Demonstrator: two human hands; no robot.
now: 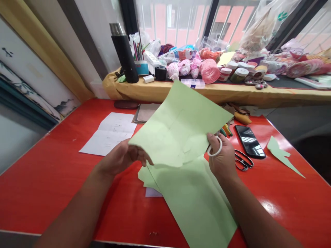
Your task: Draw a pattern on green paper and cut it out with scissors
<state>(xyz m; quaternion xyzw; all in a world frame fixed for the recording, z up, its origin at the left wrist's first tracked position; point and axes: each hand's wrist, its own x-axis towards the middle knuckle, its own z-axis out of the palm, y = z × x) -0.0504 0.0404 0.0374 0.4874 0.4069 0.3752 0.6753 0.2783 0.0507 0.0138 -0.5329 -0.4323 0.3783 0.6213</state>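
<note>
A light green paper sheet (186, 120) with faint pencil lines is held up at a tilt above the table. My left hand (126, 155) grips its left corner, fingers curled below the edge. My right hand (221, 155) is closed at the sheet's right side, on scissors whose white loop handle (216, 146) shows; their blades are hidden. Beneath, a larger green paper (196, 203) lies near the table's front edge, over a smaller green piece (146, 177) and a bit of white paper (153, 192).
On the red table (51, 172) lie a printed white sheet (110, 134), a phone (249, 141), dark-handled scissors (243, 161) and a green paper scrap (281, 155). The sill behind holds a black thermos (125, 55), jars (239, 75) and several pink figures (184, 67).
</note>
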